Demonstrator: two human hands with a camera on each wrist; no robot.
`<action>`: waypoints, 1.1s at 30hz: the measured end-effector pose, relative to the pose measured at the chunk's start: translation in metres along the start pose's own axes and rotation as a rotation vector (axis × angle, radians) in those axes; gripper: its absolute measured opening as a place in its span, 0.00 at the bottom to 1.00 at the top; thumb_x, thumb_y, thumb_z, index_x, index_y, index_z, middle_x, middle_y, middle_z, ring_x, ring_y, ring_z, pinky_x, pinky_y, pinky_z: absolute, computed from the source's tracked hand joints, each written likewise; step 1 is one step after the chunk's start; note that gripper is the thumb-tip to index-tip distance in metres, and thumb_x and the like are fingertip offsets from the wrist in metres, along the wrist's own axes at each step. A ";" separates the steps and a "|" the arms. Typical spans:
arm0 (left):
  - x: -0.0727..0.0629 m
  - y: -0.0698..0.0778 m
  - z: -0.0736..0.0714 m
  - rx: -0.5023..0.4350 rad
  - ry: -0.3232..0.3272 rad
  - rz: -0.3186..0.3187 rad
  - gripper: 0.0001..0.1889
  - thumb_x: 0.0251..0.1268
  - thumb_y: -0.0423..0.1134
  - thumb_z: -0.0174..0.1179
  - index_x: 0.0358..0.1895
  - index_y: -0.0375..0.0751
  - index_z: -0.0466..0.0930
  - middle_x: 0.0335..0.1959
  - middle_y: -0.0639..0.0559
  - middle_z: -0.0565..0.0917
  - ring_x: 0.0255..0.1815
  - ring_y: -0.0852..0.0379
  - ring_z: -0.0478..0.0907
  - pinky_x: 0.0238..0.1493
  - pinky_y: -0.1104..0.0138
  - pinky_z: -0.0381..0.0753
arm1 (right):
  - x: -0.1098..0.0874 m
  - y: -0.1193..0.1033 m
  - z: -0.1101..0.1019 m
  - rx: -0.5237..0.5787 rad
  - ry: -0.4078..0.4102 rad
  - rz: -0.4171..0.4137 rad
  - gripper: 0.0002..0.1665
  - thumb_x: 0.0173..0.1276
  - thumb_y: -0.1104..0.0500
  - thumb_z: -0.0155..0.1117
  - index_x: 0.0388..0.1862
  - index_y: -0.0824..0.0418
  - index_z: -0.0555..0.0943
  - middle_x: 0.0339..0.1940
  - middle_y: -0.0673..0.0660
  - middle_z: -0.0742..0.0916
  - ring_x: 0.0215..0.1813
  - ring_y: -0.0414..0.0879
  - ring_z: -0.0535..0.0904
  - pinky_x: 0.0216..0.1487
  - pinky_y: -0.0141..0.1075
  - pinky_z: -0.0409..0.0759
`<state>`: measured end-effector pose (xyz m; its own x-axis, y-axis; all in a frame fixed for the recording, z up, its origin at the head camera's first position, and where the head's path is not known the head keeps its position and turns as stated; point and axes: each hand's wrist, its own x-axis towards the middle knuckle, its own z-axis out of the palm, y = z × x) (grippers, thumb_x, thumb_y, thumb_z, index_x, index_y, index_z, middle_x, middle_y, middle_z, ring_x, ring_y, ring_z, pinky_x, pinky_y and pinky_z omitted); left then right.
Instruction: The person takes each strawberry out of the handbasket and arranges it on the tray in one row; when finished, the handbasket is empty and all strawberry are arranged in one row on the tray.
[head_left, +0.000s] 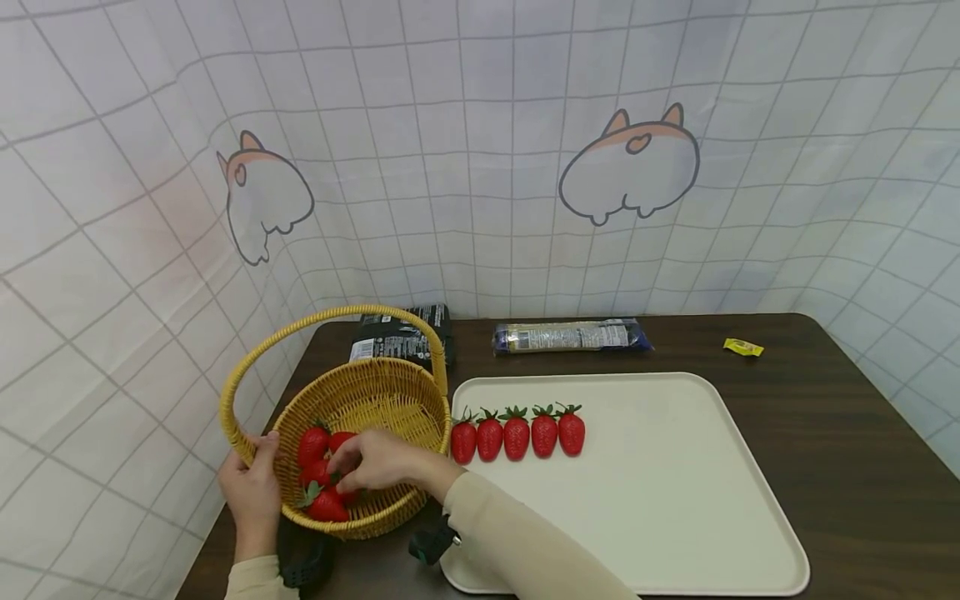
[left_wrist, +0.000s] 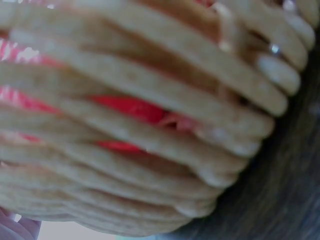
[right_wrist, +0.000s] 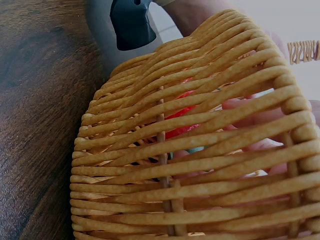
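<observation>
A yellow wicker basket (head_left: pixel 390 525) with a tall handle stands at the left, its opening facing up and leaning toward me. My left hand (head_left: pixel 251 492) grips its left rim by the foot of the handle. Inside, several red strawberries (head_left: pixel 313 446) with green leaves lie against the left wall. My right hand (head_left: pixel 382 460) reaches into the basket, its curled fingers and thumb pinching a strawberry by its leafy end; the hand partly hides that fruit. Wicker strands fill both wrist views, with red showing through the gaps.
To the right lies a white tray (head_left: pixel 637 500) with several strawberries (head_left: pixel 516 437) in a row at its upper left. Behind are a black package (head_left: pixel 401 337), a long blue-and-clear packet (head_left: pixel 570 336) and a small yellow wrapper (head_left: pixel 743 347). A grid-patterned curtain (head_left: pixel 480 167) surrounds the dark wooden table.
</observation>
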<state>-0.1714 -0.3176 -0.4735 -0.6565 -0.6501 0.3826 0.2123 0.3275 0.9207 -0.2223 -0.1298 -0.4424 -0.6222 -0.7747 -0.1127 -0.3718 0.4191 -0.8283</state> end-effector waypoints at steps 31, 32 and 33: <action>-0.001 0.003 -0.001 0.004 -0.006 -0.040 0.14 0.67 0.36 0.62 0.26 0.29 0.76 0.17 0.62 0.78 0.21 0.61 0.70 0.23 0.72 0.64 | -0.007 0.001 0.003 -0.148 -0.122 0.080 0.15 0.55 0.68 0.67 0.40 0.52 0.82 0.32 0.43 0.80 0.31 0.38 0.71 0.30 0.28 0.71; -0.002 0.004 0.000 0.011 -0.005 -0.036 0.14 0.67 0.36 0.62 0.26 0.28 0.76 0.17 0.62 0.78 0.21 0.61 0.70 0.23 0.72 0.63 | -0.008 0.000 0.003 -0.154 -0.104 0.078 0.15 0.55 0.68 0.67 0.39 0.52 0.82 0.31 0.43 0.80 0.31 0.38 0.70 0.29 0.28 0.70; -0.002 0.004 0.000 0.016 -0.002 -0.033 0.15 0.68 0.36 0.61 0.27 0.26 0.76 0.17 0.62 0.78 0.21 0.61 0.71 0.23 0.72 0.63 | -0.010 0.000 0.002 -0.168 -0.085 0.075 0.14 0.55 0.67 0.68 0.39 0.51 0.82 0.30 0.43 0.80 0.30 0.38 0.70 0.29 0.28 0.70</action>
<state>-0.1695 -0.3154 -0.4705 -0.6643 -0.6595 0.3516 0.1785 0.3168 0.9315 -0.2146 -0.1236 -0.4422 -0.5950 -0.7723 -0.2226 -0.4404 0.5450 -0.7134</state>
